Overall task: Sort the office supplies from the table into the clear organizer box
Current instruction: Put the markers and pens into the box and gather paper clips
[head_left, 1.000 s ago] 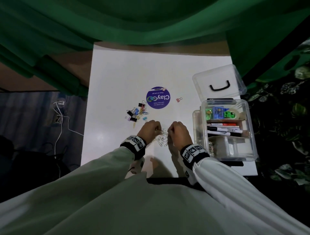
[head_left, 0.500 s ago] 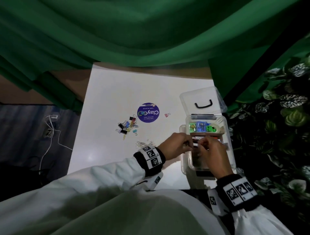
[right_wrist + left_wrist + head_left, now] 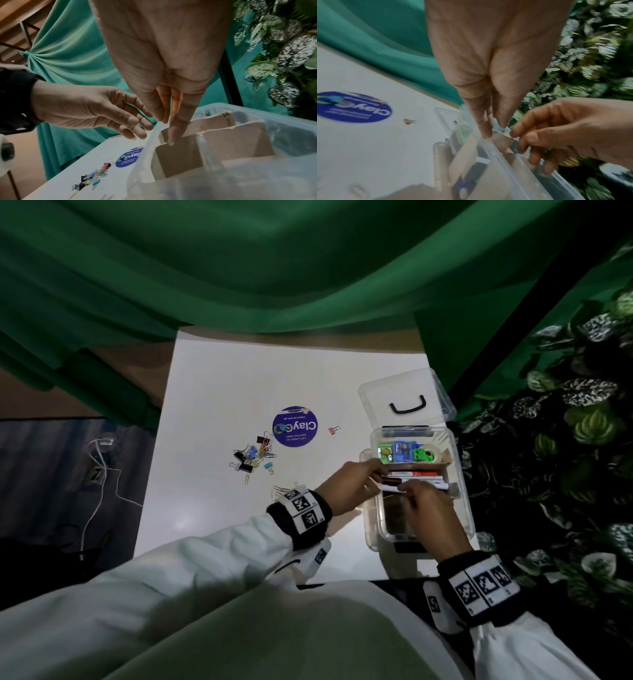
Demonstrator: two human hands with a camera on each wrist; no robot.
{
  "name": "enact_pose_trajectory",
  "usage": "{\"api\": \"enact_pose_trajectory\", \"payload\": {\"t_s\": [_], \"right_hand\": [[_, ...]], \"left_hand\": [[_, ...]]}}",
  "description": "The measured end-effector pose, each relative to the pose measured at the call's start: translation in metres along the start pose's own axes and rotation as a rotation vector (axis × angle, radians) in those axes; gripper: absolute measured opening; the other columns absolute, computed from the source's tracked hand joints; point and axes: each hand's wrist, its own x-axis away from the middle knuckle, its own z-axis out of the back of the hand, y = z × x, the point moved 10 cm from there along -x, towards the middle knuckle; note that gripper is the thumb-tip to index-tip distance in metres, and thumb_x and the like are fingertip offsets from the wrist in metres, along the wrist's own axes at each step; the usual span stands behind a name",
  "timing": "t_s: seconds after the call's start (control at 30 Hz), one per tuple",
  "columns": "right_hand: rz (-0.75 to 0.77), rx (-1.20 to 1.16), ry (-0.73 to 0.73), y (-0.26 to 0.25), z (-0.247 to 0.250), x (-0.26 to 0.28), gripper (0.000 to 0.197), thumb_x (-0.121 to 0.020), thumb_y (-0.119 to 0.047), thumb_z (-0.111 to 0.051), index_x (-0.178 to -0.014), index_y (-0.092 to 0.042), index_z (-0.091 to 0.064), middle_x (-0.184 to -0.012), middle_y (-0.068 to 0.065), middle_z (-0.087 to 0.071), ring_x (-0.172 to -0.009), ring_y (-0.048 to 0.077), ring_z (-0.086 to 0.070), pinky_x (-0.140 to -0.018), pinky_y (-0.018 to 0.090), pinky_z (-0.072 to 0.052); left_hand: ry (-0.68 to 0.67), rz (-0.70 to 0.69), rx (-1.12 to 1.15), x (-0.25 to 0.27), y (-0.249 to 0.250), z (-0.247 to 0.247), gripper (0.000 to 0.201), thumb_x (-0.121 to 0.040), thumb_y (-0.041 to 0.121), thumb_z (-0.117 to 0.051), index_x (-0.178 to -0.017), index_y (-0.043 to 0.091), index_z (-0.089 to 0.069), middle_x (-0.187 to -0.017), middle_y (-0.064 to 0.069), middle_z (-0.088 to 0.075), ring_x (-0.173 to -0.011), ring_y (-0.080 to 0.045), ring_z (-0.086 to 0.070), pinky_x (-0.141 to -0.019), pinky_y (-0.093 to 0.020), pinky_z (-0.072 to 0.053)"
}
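The clear organizer box (image 3: 464,508) stands open at the table's right edge, with cardboard dividers (image 3: 180,155) inside. Both hands hover over its near compartment. My left hand (image 3: 370,477) reaches in from the left with relaxed fingers (image 3: 135,127), and nothing shows between them. My right hand (image 3: 407,494) points its straight fingers down, one fingertip (image 3: 169,142) touching a divider's top edge. A few silver paper clips (image 3: 284,491) lie on the table behind my left wrist. Coloured binder clips (image 3: 253,457) sit in a loose pile further left. What lies under the hands is hidden.
The box's lid (image 3: 404,398) lies tipped back behind it. Markers (image 3: 421,474) and small coloured items fill the far compartments. A pink binder clip (image 3: 334,429) lies alone beside a round purple sticker (image 3: 294,426). Leafy plants crowd the right; green cloth hangs behind.
Both hands left the paper clip pile in front of me and moved right over the organizer box. Their fingers have loosened and straightened above the near compartment.
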Motion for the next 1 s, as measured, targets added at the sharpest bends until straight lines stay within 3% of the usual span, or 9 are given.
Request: {"api": "enact_pose_trajectory", "payload": {"t_s": [0.07, 0.2, 0.33, 0.43, 0.5, 0.57, 0.67, 0.8, 1.0], "right_hand": [[0.050, -0.030, 0.010, -0.024, 0.000, -0.001, 0.020, -0.092, -0.009, -0.056, -0.109, -0.011, -0.065, -0.102, 0.006, -0.065, -0.094, 0.023, -0.062, -0.080, 0.033, -0.051], [0.146, -0.072, -0.102, -0.071, -0.037, -0.007, 0.020, -0.091, -0.014, -0.059, -0.111, -0.015, -0.061, -0.102, 0.003, -0.062, -0.087, 0.014, -0.059, -0.075, 0.026, -0.047], [0.058, 0.036, -0.418, -0.086, -0.123, -0.008, 0.052, -0.084, -0.019, -0.069, -0.129, -0.014, -0.043, -0.119, 0.010, -0.049, -0.099, 0.030, -0.061, -0.079, 0.034, -0.047], [-0.019, 0.159, -0.593, -0.073, -0.180, -0.005, 0.097, -0.074, -0.010, -0.079, -0.148, -0.014, -0.016, -0.133, 0.017, -0.031, -0.114, 0.038, -0.051, -0.085, 0.042, -0.050], [-0.030, 0.231, -0.577, -0.064, -0.198, -0.010, 0.104, -0.074, -0.003, -0.075, -0.152, -0.014, -0.007, -0.137, 0.017, -0.023, -0.122, 0.038, -0.040, -0.089, 0.044, -0.050], [-0.009, 0.244, -0.495, -0.063, -0.205, -0.019, 0.089, -0.073, -0.001, -0.070, -0.146, -0.010, -0.020, -0.131, 0.015, -0.027, -0.118, 0.035, -0.040, -0.085, 0.044, -0.051], [0.064, 0.190, -0.389, -0.073, -0.211, -0.032, 0.054, -0.071, -0.007, -0.074, -0.115, -0.011, -0.044, -0.115, 0.009, -0.037, -0.103, 0.030, -0.047, -0.074, 0.045, -0.052], [0.116, 0.163, -0.371, -0.077, -0.221, -0.045, 0.043, -0.075, -0.013, -0.075, -0.108, -0.011, -0.048, -0.111, 0.008, -0.044, -0.096, 0.027, -0.049, -0.071, 0.042, -0.050], [0.145, 0.156, -0.374, -0.090, -0.230, -0.060, 0.016, -0.082, -0.008, -0.058, -0.097, -0.010, -0.054, -0.099, 0.008, -0.052, -0.083, 0.030, -0.056, -0.066, 0.040, -0.049]], "left_hand": [[0.072, 0.064, -0.008, 0.007, -0.028, 0.024, 0.026, -0.090, 0.011, -0.062, -0.115, 0.016, -0.058, -0.107, -0.001, -0.066, -0.089, -0.014, -0.063, -0.073, -0.017, -0.048], [0.091, 0.379, -0.223, 0.042, -0.122, 0.054, 0.038, -0.087, 0.017, -0.067, -0.121, 0.015, -0.050, -0.117, -0.009, -0.054, -0.095, -0.022, -0.062, -0.081, -0.034, -0.051], [-0.070, 0.661, -0.345, 0.093, -0.209, 0.044, 0.080, -0.074, 0.031, -0.081, -0.134, 0.009, -0.032, -0.129, -0.019, -0.039, -0.107, -0.037, -0.058, -0.087, -0.046, -0.052], [-0.092, 0.653, -0.366, 0.102, -0.222, 0.027, 0.088, -0.069, 0.032, -0.085, -0.134, 0.010, -0.030, -0.128, -0.019, -0.036, -0.112, -0.038, -0.052, -0.089, -0.047, -0.051], [-0.077, 0.555, -0.374, 0.093, -0.214, 0.015, 0.085, -0.069, 0.028, -0.085, -0.133, 0.009, -0.034, -0.127, -0.019, -0.036, -0.114, -0.037, -0.048, -0.091, -0.045, -0.050], [-0.071, 0.466, -0.367, 0.084, -0.206, 0.004, 0.082, -0.070, 0.024, -0.085, -0.134, 0.007, -0.037, -0.129, -0.018, -0.037, -0.116, -0.036, -0.046, -0.094, -0.043, -0.048], [-0.036, 0.409, -0.346, 0.076, -0.203, 0.001, 0.071, -0.073, 0.015, -0.082, -0.131, 0.007, -0.043, -0.128, -0.016, -0.041, -0.116, -0.035, -0.047, -0.093, -0.042, -0.047], [-0.015, 0.393, -0.318, 0.073, -0.205, 0.008, 0.043, -0.080, 0.007, -0.073, -0.116, 0.006, -0.050, -0.113, -0.015, -0.048, -0.100, -0.035, -0.053, -0.079, -0.044, -0.047], [-0.039, 0.388, -0.321, 0.071, -0.208, 0.014, 0.020, -0.090, 0.009, -0.059, -0.109, 0.006, -0.053, -0.106, -0.016, -0.050, -0.086, -0.036, -0.055, -0.071, -0.043, -0.046]]}}
